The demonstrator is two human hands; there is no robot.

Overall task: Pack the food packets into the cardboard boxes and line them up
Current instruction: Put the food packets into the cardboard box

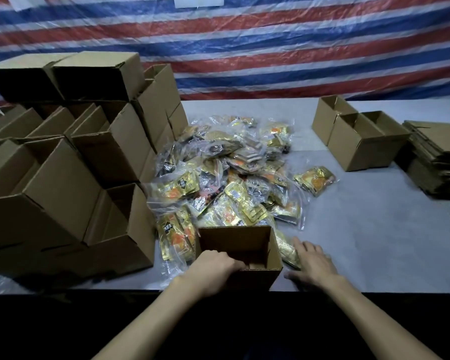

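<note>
open box point(234, 241): sat upright at the near edge of the table point(374, 242), dead centre, mouth facing up.
left hand point(213, 268): gripped the near-left rim of the open box, fingers curled over the edge and down inside. Firm hold!
right hand point(313, 263): lay flat on the table just right of the open box, fingers straight and spread, grasping nothing, fingertips right at the gold packet.
gold packet point(287, 249): lay against the right wall of the open box, partly hidden behind it.
packet pile point(226, 178): heaped mid-table just beyond the open box, gold and orange packs in clear bags, loose and overlapping.
lone packet point(315, 180): lay by itself just off the right side of the packet pile.
box stack point(63, 178): towered on the left, open cardboard boxes in several layers, hard up against the packet pile.
2 boxes point(359, 144): stood open on the far right, touching each other.
flat cardboard point(437, 157): stacked at the right edge, just beside the 2 boxes.
tarp point(270, 53): hung behind the table, striped red, white and blue.
</note>
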